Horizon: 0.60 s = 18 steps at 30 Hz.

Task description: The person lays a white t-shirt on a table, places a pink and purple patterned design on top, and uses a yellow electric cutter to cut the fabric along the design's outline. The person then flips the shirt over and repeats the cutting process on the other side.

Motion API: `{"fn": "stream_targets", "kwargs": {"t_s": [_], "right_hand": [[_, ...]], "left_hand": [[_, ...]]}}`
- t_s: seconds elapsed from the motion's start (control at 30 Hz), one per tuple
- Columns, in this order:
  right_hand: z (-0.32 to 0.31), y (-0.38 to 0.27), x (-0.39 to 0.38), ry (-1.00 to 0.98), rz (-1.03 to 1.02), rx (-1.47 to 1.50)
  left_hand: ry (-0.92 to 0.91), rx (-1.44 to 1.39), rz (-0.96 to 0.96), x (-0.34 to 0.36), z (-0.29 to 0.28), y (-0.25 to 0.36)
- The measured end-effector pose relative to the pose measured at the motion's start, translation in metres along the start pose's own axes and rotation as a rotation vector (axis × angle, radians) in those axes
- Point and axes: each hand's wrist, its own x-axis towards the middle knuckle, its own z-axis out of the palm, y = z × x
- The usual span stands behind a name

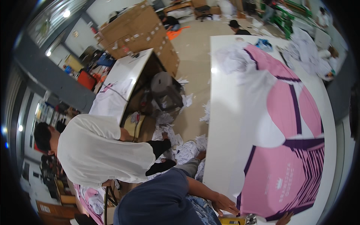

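A pink printed fabric panel (262, 183) with dark purple borders and stripes lies flat on the white table (225, 157) at my right. Reaching in from a dark blue sleeve, my left hand (225, 204) is open, fingers stretched toward the panel's lower left corner. My right hand (285, 218) shows only in part at the lower edge, its fingers extended against the panel's purple hem. Between the hands, a yellow object (231, 221) and a small metal piece (251, 219) are cut off by the frame, so their kind is unclear.
More pink and white fabric (287, 105) spreads farther up the table. A co-worker in a white shirt (105, 146) sits at my left, beside another white table (123, 78). White scraps (185, 150) cover the floor between. Cardboard sheets (138, 33) stand behind.
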Motion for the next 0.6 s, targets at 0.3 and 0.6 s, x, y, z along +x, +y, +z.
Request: {"fn": "stream_targets", "kwargs": {"t_s": [0.3, 0.6], "right_hand": [[-0.057, -0.242, 0.014, 0.316, -0.556, -0.152], [-0.061, -0.665, -0.113, -0.015, -0.981, 0.423]], "left_hand": [[0.545, 0.504, -0.521, -0.136, -0.118, -0.066], [1.036, 0.521, -1.048, -0.287, -0.269, -0.114]]}}
